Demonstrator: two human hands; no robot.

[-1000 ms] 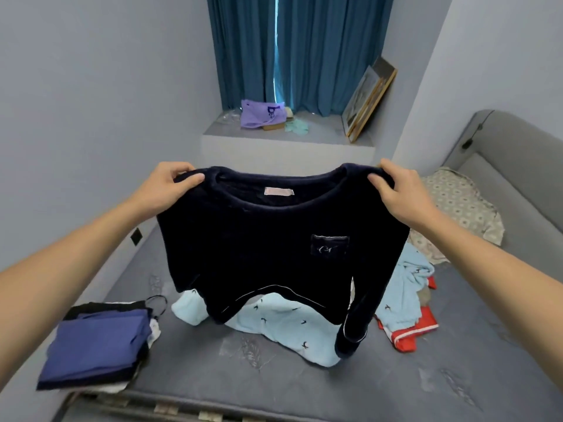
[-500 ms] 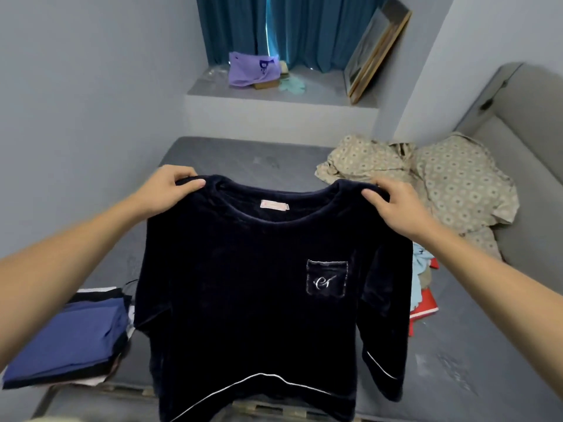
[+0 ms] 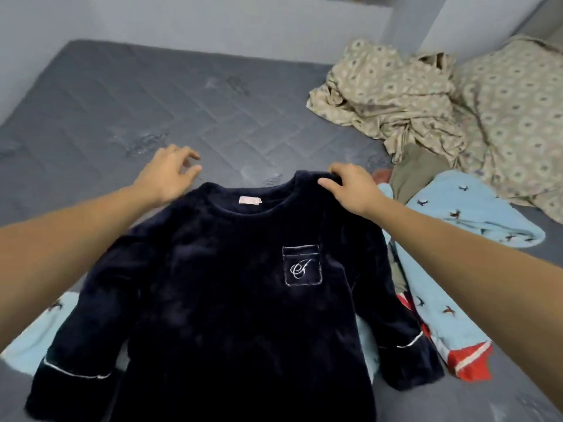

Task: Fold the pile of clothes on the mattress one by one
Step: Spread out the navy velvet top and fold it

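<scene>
A dark navy velvet top (image 3: 219, 284) with a small chest pocket lies face up and spread out on the grey quilted mattress (image 3: 122, 117), collar pointing away from me. My left hand (image 3: 169, 175) hovers just past the top's left shoulder with relaxed, spread fingers and holds nothing. The fingers of my right hand (image 3: 350, 187) curl over the right shoulder seam and grip it. Under and beside the top lie a light blue bird-print garment (image 3: 457, 217), an olive piece (image 3: 417, 175) and a red item (image 3: 469, 360).
A crumpled beige patterned sheet (image 3: 411, 95) is heaped at the back right of the mattress. A grey wall and ledge (image 3: 243, 22) run along the far edge. Bare mattress stretches to the left and behind the top.
The top, held up in the air by both shoulders before, now lies flat on the mattress. My left hand has let go of its shoulder; my view has tilted down.
</scene>
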